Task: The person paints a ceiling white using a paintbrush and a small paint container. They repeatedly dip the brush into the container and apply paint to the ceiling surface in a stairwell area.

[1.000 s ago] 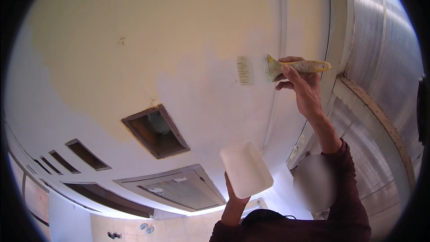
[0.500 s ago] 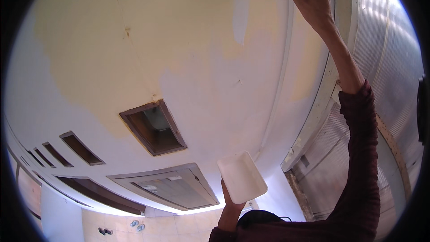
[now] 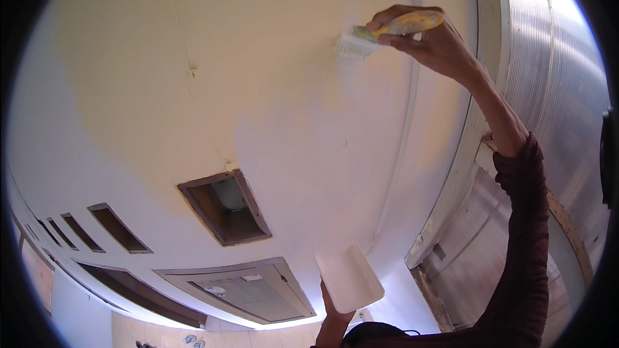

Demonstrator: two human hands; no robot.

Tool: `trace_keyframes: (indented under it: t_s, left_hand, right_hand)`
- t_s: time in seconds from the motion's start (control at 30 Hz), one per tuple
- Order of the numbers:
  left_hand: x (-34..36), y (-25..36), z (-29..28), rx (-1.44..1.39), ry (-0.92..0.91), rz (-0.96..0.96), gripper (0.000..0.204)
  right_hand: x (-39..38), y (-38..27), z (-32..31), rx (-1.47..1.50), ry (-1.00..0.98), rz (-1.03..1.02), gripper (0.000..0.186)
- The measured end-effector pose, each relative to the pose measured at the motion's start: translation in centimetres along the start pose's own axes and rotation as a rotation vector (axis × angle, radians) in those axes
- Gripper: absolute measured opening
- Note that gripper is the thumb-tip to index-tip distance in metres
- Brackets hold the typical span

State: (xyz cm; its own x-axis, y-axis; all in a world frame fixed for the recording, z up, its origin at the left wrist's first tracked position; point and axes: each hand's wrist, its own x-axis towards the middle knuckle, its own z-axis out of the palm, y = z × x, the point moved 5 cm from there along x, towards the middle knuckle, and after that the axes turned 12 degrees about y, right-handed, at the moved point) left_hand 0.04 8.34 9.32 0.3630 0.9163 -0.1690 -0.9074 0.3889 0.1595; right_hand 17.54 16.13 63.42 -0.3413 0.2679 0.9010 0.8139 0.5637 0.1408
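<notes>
My right hand (image 3: pixel 425 38) is closed round the yellow, paint-smeared handle of a paintbrush (image 3: pixel 406 24). Its pale wet bristles touch the wall (image 3: pixel 290 45) near the upper right. Around the bristles, a whitish-lilac patch breaks into the yellow-cream surface. Low in the view, my left hand (image 3: pixel 336 312) grips a white rectangular tray (image 3: pixel 351 280) from its left side; its fingers are partly hidden behind it. Any paint inside the tray is hard to make out.
Brown-framed openings (image 3: pixel 225 207) and a framed door or window (image 3: pixel 251 290) lie at the lower left. A white beam (image 3: pixel 461 135) and corrugated translucent panels (image 3: pixel 548 58) run along the right. Slippers (image 3: pixel 193 340) lie on the tiled floor below.
My right hand has brought the paintbrush down along the wall, from the top edge to lower on the pale patch. The tray sits slightly lower in view, as does the whole wall.
</notes>
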Motion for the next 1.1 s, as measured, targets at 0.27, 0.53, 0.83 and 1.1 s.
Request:
trace_keyframes:
  t_s: [0.27, 0.53, 0.83, 1.1]
  left_hand:
    - [0.3, -0.5, -0.3, -0.065, 0.028, -0.076, 0.049]
    - [-0.3, -0.2, 0.1, -0.028, 0.035, -0.034, 0.051]
    - [0.1, -0.1, 0.4, -0.042, -0.044, -0.028, 0.054]
    - [0.3, 0.3, -2.6, -0.107, -0.010, -0.086, 0.055]
  right_hand:
    - [9.3, -1.1, -5.4, -0.045, 0.365, -0.293, 0.019]
    - [-4.7, -3.4, 3.0, -0.322, 0.294, -0.642, 0.034]
    - [-16.1, -6.6, 5.9, -0.110, -0.064, -0.503, 0.032]
    - [-1.2, -1.4, 1.1, 0.018, 0.074, -0.277, 0.023]
